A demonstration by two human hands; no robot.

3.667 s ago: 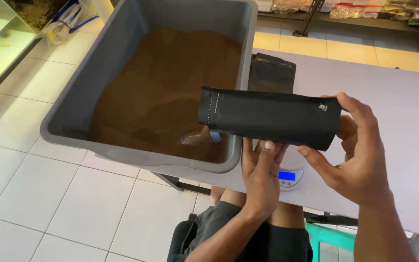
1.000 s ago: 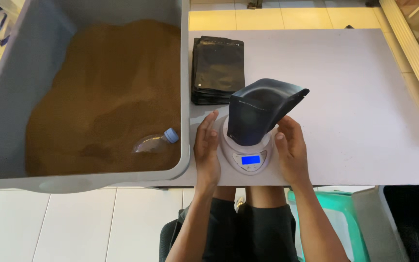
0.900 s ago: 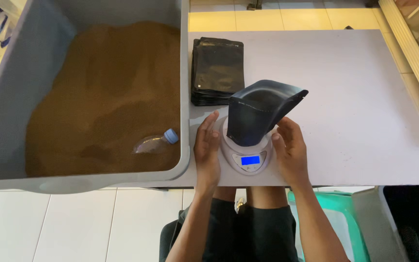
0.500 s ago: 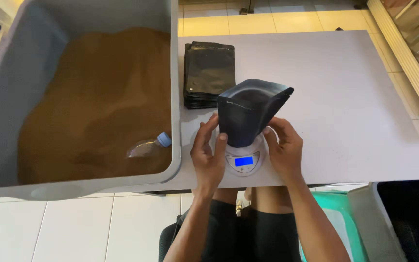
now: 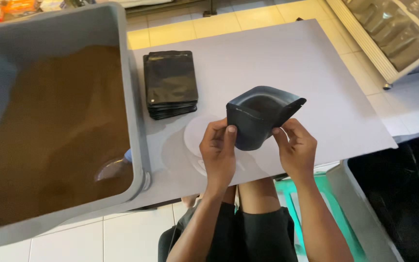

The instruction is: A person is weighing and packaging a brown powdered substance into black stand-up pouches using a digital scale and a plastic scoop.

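1. Above the near edge of the table, a matte black stand-up plastic pouch (image 5: 260, 116) is held up with its mouth spread open and its inside looking empty; it sits over a round white scale platform (image 5: 197, 138), and whether its base touches the platform cannot be told.
2. The left hand (image 5: 219, 153) grips the pouch's left side, thumb on the front wall and fingers closed behind it.
3. The right hand (image 5: 297, 148) pinches the pouch's right lower edge, fingers clamped on the wall.
4. Judged from this, the step in hand is opening and shaping the pouch on or just above the scale. A next move would call for the pouch to stand upright with its mouth wide and steady.
5. Just beyond the scale lies a neat stack of flat black pouches (image 5: 170, 85), apart from the hands.
6. To the left, a large grey plastic tub (image 5: 139, 126) holds fine brown powder (image 5: 49, 136), with a clear plastic bottle scoop (image 5: 112, 170) half sunk in it near the tub's right wall.
7. The surface is a pale grey table top (image 5: 277, 58). Cream floor tiles (image 5: 219, 22) surround it, and a white shelf (image 5: 389, 43) of packets stands at the upper right.
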